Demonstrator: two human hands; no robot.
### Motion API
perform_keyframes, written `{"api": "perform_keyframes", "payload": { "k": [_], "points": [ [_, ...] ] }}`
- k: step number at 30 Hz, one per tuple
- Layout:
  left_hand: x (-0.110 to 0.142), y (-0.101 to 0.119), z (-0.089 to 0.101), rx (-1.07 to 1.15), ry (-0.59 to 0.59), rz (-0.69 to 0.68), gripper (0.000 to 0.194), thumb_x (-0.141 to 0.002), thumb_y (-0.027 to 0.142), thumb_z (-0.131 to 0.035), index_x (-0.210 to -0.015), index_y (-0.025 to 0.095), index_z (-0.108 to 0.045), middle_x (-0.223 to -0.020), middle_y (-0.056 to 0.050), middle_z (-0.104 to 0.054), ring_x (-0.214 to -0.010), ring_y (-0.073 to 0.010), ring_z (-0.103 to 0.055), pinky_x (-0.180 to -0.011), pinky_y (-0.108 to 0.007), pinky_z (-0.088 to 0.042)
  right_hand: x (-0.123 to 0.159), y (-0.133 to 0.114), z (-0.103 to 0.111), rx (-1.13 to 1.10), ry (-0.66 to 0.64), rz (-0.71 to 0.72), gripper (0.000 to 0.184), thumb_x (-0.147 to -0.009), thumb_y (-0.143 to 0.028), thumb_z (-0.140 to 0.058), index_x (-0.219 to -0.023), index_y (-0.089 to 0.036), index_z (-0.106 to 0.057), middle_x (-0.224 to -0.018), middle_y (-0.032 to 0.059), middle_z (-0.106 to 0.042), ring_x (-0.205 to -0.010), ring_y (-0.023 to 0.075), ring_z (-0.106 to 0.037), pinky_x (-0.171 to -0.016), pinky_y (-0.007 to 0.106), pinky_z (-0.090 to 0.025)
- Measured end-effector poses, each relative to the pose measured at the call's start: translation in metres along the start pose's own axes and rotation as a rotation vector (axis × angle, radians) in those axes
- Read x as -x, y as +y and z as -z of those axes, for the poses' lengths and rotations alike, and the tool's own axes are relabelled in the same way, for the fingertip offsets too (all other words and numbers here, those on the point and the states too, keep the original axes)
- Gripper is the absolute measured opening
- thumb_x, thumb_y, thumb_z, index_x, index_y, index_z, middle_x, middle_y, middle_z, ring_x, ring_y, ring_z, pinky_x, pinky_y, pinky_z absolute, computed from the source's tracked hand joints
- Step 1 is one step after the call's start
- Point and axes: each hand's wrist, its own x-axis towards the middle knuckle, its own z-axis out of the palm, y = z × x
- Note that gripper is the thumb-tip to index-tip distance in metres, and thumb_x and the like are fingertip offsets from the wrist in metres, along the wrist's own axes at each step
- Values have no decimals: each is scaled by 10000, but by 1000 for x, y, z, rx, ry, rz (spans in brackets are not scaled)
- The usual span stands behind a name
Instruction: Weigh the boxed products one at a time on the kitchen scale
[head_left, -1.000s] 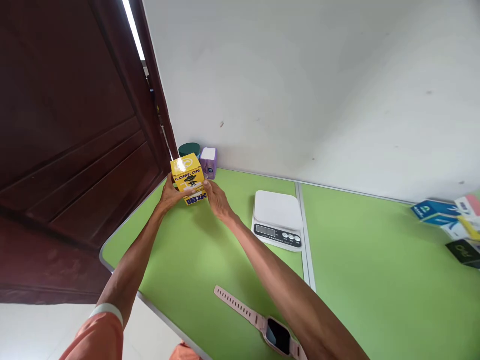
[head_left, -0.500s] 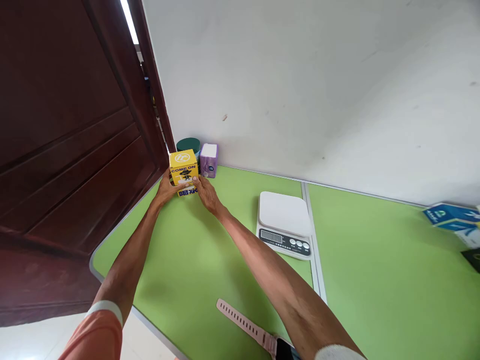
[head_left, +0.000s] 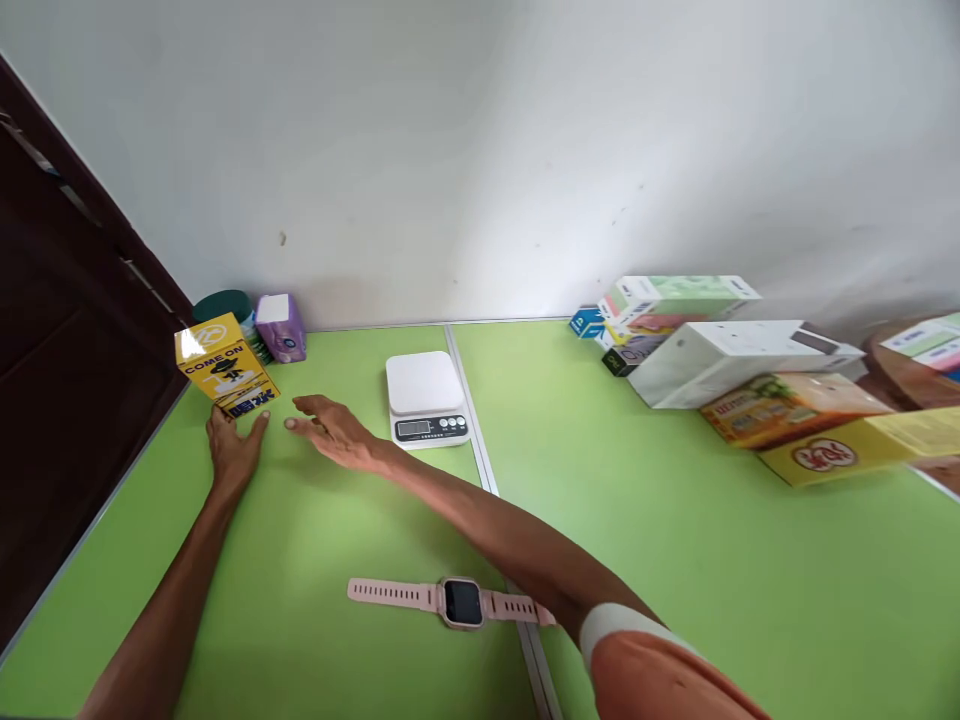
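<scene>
A yellow box (head_left: 225, 366) printed "COME ON" stands at the table's back left corner. Just in front of its lower edge is my left hand (head_left: 234, 445), thumb and fingers apart; whether a fingertip still touches the box I cannot tell. To the right of the box my right hand (head_left: 330, 432) hovers over the green table, holding nothing, with its thumb apart from the fingers. Behind the box are a jar with a dark green lid (head_left: 223, 305), partly hidden, and a purple tissue pack (head_left: 282, 328). A white kitchen scale (head_left: 426, 385) lies right of my right hand.
A pink-strapped smartwatch (head_left: 461, 603) lies near the front, across the metal seam. Several boxes are grouped at the right, among them a white box (head_left: 720, 355), an orange box (head_left: 780, 405) and a yellow carton (head_left: 847, 448). A wall rises behind; a dark door (head_left: 67, 350) stands left.
Both hands have let go of the yellow box, and my right hand has drawn away from it to the right. The view has turned right, bringing more boxes into sight.
</scene>
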Motion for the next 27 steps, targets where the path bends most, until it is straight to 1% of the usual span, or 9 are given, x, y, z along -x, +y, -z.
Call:
{"api": "perform_keyframes", "payload": {
  "k": [3,5,8,13,17,20,23,25,27],
  "points": [
    [38,20,-11,73,-3,137,986,-769,523,-889,-1581,159,-463,-1648,-263,-506,-1582,-420,-574,-1390,-607,-409,48,3,39,45,43,22,836,-1045,-884,-532,-1499,-207,-713,-1525,190,-739,-1250,329,-792,-1061,512,-662],
    [59,37,-22,119,-62,154,966,-789,504,-885,-1587,165,-458,-1669,-270,-493,-1606,-421,-558,-1405,-597,-393,81,10,69,103,159,35,765,-1068,-858,-514,-1428,-228,-756,-1441,172,-782,-1158,314,-817,-1050,528,-671],
    [82,63,-43,181,-150,115,936,-817,533,-873,-1578,165,-472,-1675,-286,-498,-1598,-429,-566,-1398,-611,-406,132,26,116,220,399,39,694,-1092,-813,-510,-1345,-233,-794,-1350,172,-814,-1172,324,-816,-1070,544,-671],
    [103,124,-77,191,-189,-203,929,-873,657,-831,-1570,132,-510,-1600,-284,-554,-1526,-436,-617,-1322,-656,-495,237,52,197,423,826,-62,576,-1073,-740,-578,-1261,-235,-782,-1290,179,-815,-1137,328,-798,-903,500,-717],
    [130,194,-114,229,-383,-429,744,-972,638,-760,-1524,167,-600,-1494,-224,-684,-1365,-383,-724,-1124,-641,-656,316,66,253,548,1021,-230,467,-1007,-655,-617,-1136,-230,-761,-1184,180,-806,-1013,340,-775,-917,576,-692],
    [160,248,-160,333,-627,-514,471,-1017,571,-733,-1327,216,-733,-1313,-145,-795,-1186,-319,-794,-1010,-577,-711,347,74,287,567,1067,-306,375,-943,-567,-645,-1066,-225,-739,-1125,174,-789,-970,335,-755,-967,606,-669],
    [188,297,-223,410,-827,-575,320,-1015,478,-759,-1190,210,-771,-1185,-119,-825,-1073,-271,-811,-1016,-520,-702,353,84,313,503,1130,-342,359,-906,-507,-656,-1102,-215,-730,-1138,170,-787,-1019,344,-751,-989,610,-662],
    [202,328,-267,425,-909,-562,297,-991,421,-791,-1194,206,-759,-1194,-123,-820,-1064,-264,-804,-996,-487,-694,349,90,324,435,1195,-357,460,-897,-486,-662,-1243,-188,-716,-1184,186,-792,-1057,357,-758,-1021,627,-652],
    [211,357,-308,415,-958,-537,416,-943,393,-849,-1290,201,-726,-1315,-152,-790,-1146,-293,-787,-1021,-497,-673,344,96,331,368,1239,-361,669,-893,-482,-680,-1467,-143,-630,-1274,225,-783,-1091,374,-770,-1050,648,-642]
  ]
}}
